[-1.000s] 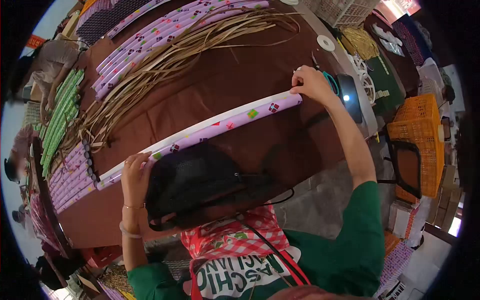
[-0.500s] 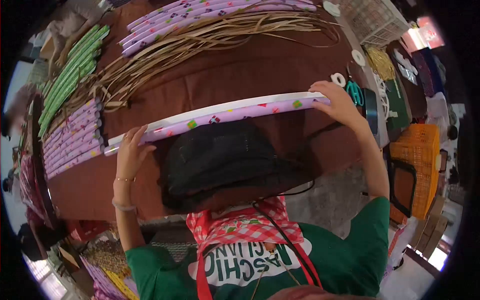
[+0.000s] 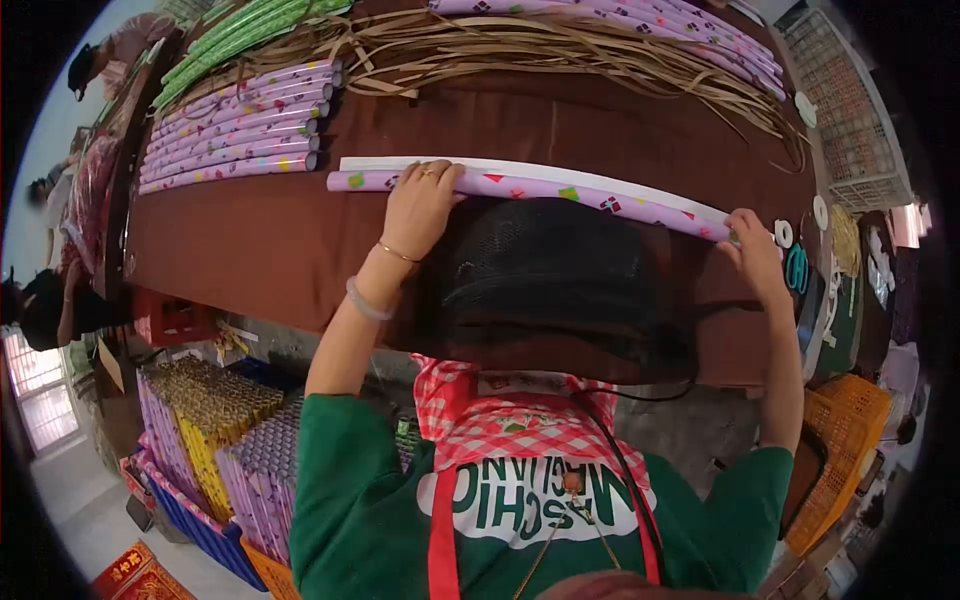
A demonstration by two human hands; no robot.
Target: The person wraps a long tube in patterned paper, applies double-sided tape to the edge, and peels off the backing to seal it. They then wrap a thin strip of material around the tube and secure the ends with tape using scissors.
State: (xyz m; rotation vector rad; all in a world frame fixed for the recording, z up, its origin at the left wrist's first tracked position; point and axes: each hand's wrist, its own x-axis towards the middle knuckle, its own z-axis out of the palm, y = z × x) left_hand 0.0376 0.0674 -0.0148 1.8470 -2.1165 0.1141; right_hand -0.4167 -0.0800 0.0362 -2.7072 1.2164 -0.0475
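A long purple patterned paper roll (image 3: 535,190) lies across the brown-covered table, with a white strip (image 3: 600,178) along its far edge. My left hand (image 3: 420,205) curls its fingers over the roll, a little in from its left end. At the right end, my right hand (image 3: 755,255) grips the roll between thumb and fingers. A black padded bag-like thing (image 3: 550,270) sits between my arms, close to the roll. Teal-handled scissors (image 3: 796,268) and a white tape roll (image 3: 783,234) lie beside my right hand.
Purple tubes (image 3: 240,130) lie stacked at left, with green tubes (image 3: 250,35) behind. Long brown strips (image 3: 560,55) stretch across the back. A white basket (image 3: 845,110) stands at right, an orange crate (image 3: 840,450) lower right. Below left, a blue crate (image 3: 185,500) holds tubes.
The view has turned left, so the table items appear farther right. My left hand sits farther in from the roll's left end. The right hand stays at the right end.
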